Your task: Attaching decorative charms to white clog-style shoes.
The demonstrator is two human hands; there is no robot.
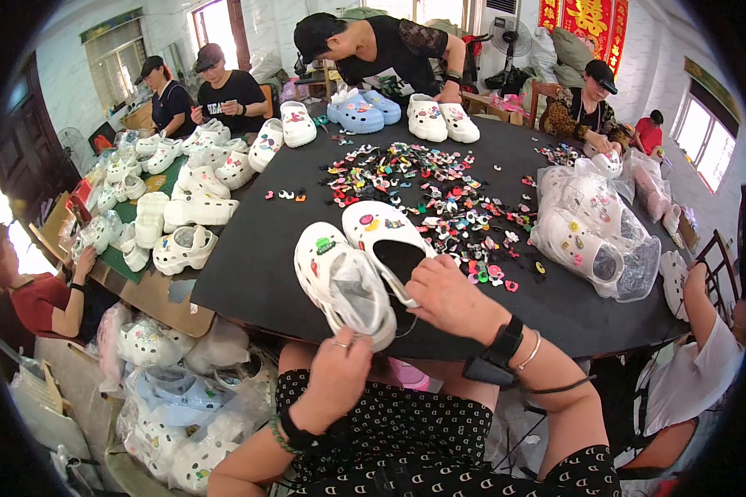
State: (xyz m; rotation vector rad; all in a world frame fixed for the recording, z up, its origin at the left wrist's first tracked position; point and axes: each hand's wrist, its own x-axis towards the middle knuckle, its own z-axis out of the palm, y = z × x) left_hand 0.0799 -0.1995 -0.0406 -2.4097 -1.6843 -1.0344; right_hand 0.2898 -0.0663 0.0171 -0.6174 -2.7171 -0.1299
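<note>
"Clogs (317, 263): where?"

"Over the black table (253, 261), toward eight o'clock. Left hand (336, 377) pinches one's heel; right hand (452, 300) pinches the other's rim. Charms (394, 174) lie toward one o'clock."

"Any tip?"

"Pinch lightly, I'd say; squeezing might bend the rim."

Black wristbands (506, 339); slim bangle (532, 351); patterned clothing (406, 416)

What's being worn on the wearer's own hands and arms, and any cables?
Left hand: ungloved, pale ring, black wristband, green beaded bracelet. Right hand: ungloved, black wrist strap with a dark boxy unit, shiny thin bangle. A black cord crosses the right forearm. Both forearms are sleeveless.
</note>
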